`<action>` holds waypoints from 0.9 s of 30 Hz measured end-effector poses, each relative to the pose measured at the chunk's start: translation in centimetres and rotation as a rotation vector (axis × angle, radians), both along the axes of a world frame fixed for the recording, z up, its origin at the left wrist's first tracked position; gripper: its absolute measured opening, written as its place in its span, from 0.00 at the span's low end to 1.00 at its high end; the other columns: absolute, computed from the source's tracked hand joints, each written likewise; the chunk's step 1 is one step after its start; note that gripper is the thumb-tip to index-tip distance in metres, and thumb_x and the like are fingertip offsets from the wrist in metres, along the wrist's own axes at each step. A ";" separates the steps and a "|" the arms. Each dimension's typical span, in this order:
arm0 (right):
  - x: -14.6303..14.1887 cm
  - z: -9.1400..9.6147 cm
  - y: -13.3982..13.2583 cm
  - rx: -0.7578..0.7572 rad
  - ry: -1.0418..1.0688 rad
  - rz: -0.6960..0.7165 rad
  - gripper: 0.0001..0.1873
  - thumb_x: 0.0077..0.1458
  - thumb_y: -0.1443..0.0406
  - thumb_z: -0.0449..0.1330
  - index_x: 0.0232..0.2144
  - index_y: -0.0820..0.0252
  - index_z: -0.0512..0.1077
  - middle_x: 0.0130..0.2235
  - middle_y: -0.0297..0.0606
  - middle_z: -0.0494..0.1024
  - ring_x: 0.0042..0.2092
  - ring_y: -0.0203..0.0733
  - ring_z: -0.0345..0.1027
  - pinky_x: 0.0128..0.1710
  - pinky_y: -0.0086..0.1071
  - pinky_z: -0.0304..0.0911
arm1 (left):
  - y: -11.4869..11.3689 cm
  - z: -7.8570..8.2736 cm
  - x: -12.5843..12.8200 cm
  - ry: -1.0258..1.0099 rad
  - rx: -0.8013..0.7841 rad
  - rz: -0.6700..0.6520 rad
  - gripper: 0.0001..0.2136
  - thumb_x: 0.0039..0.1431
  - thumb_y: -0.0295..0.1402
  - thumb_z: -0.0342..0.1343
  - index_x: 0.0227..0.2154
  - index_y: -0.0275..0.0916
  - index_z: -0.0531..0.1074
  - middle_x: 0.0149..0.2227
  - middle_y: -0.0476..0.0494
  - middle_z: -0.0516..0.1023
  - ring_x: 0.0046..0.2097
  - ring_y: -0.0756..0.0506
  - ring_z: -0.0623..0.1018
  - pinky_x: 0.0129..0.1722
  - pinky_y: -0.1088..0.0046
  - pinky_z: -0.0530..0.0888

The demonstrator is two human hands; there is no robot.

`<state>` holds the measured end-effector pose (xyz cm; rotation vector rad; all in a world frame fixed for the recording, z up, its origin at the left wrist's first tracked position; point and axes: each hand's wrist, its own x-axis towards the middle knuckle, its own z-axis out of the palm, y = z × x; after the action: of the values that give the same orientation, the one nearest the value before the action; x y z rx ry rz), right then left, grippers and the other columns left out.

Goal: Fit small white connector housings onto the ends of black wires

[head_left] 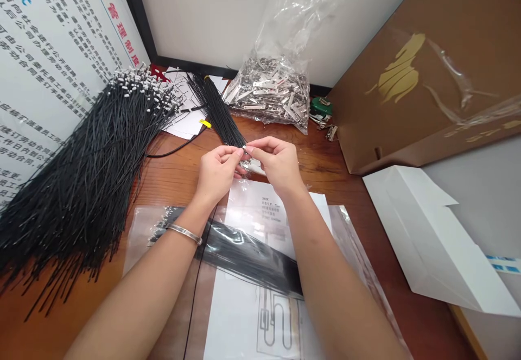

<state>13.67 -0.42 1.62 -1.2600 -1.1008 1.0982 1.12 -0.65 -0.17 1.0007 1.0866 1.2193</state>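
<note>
My left hand [220,172] and my right hand [280,163] meet above the middle of the table, both closed in a pinch. Between their fingertips is a small white connector [244,147] at the end of a thin black wire [198,276], which hangs below my left hand toward the front edge of the view. Just behind my fingers lies a tied bundle of black wires [223,113], its near metal ends partly hidden by my hands. Beneath my forearms, a clear plastic bag [344,240] holds more black wires [248,251] over a printed drawing sheet [228,316].
A large heap of black wires with white connectors [93,148] leans at the left. Behind are a bag of small metal parts [272,88] and a green tape measure [321,106]. A brown box [427,77] and an open white box [431,235] stand at the right.
</note>
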 end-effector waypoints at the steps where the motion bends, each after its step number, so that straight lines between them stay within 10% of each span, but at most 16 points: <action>1: 0.0 0.0 0.0 0.003 -0.002 0.004 0.04 0.41 0.66 0.66 0.24 0.61 0.75 0.21 0.31 0.74 0.25 0.34 0.67 0.25 0.30 0.62 | 0.0 0.0 0.0 -0.001 0.000 0.001 0.11 0.50 0.38 0.64 0.29 0.34 0.74 0.31 0.42 0.82 0.22 0.53 0.75 0.22 0.79 0.71; 27: 0.5 -0.5 0.3 0.090 -0.063 0.026 0.02 0.42 0.67 0.66 0.23 0.60 0.76 0.23 0.34 0.79 0.28 0.38 0.73 0.33 0.34 0.67 | -0.1 -0.1 0.0 0.060 0.020 0.003 0.10 0.50 0.37 0.63 0.28 0.34 0.74 0.31 0.41 0.82 0.24 0.52 0.76 0.23 0.78 0.72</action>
<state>14.21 -0.15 1.11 -1.2194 -1.2037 1.0234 1.12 -0.72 -0.30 1.0566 1.1247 1.2109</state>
